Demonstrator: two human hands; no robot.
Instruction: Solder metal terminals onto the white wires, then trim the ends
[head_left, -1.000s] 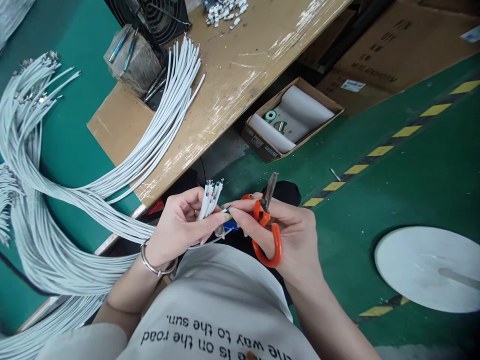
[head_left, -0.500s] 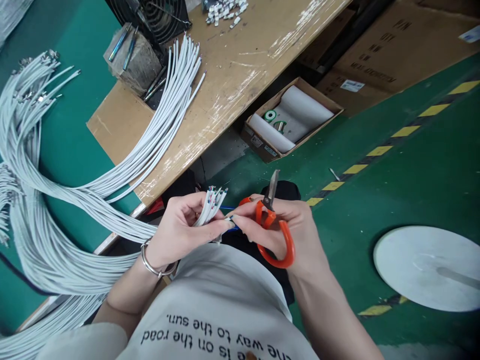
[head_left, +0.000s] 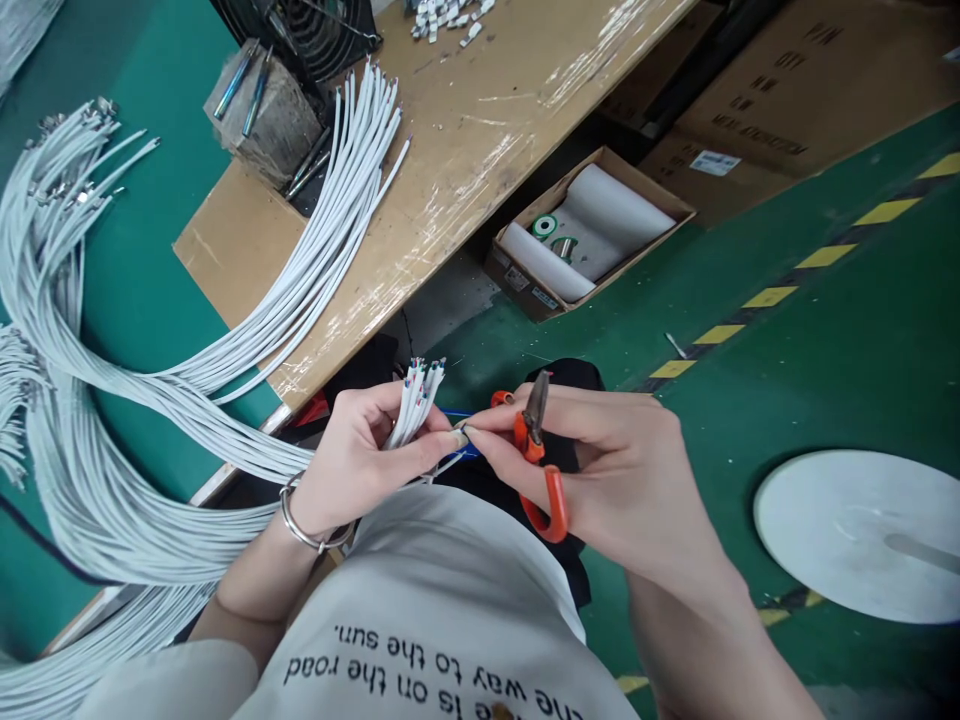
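My left hand (head_left: 375, 450) is closed round a bundle of white cables (head_left: 415, 405), whose cut ends with small coloured wire tips point up. Its thumb and a finger also pinch one cable end beside the bundle. Orange-handled scissors (head_left: 551, 500) sit in my right hand (head_left: 615, 470), blades pointing up and away from the cables. The thumb and forefinger of that hand meet at the tip of the single cable, touching my left thumb. Long white cables (head_left: 247, 440) run from my left hand back over the table.
A cardboard-covered table (head_left: 450, 180) holds more cables, a fan (head_left: 322, 35), a wrapped block (head_left: 266, 110) with metal pens and small white connectors (head_left: 442, 18). Below stands an open box (head_left: 592, 230) with spools. A round white stool (head_left: 862, 530) is at right.
My right hand has rolled over so its back shows more, and the scissors have turned with it. My left hand and its bundle have barely shifted.
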